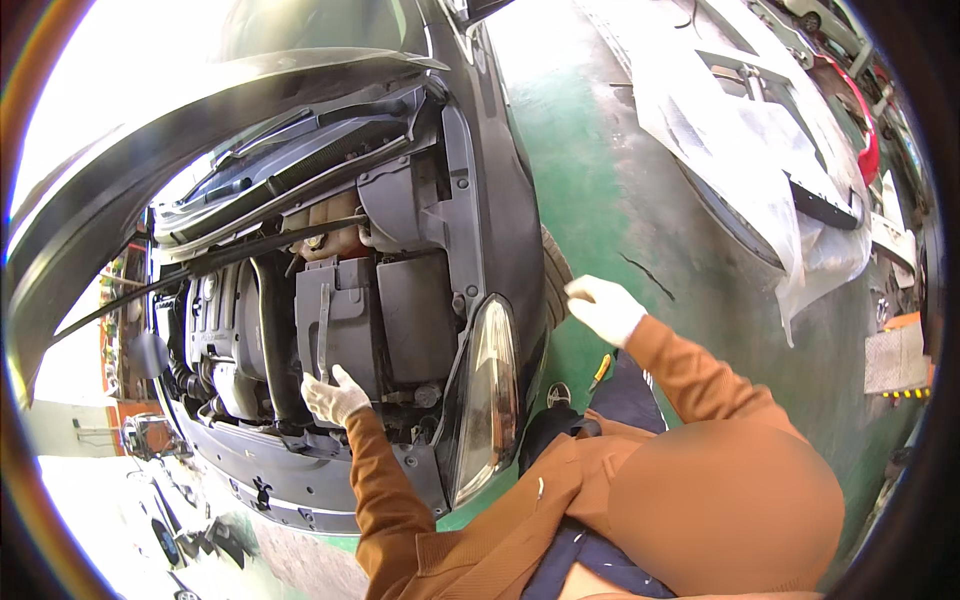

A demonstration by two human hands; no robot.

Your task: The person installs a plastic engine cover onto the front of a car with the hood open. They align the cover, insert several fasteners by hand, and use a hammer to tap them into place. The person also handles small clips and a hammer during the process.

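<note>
Your left hand (335, 399), in a white glove, is at the near side of the black plastic box cover (354, 325), with thumb and fingers around the near end of the slim grey bar (324, 325), which stretches away from this hand; I cannot tell if they grasp it. Your right hand (607, 309) is released, its fingers loosely bent, with the front tire (553, 268) just to its left. The headlight (488, 395) lies between your two hands, closer to your body.

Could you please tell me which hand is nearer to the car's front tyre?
The right hand: in the view, it is just right of the front tyre. The left hand is farther off, across the fender, over the engine bay.
</note>
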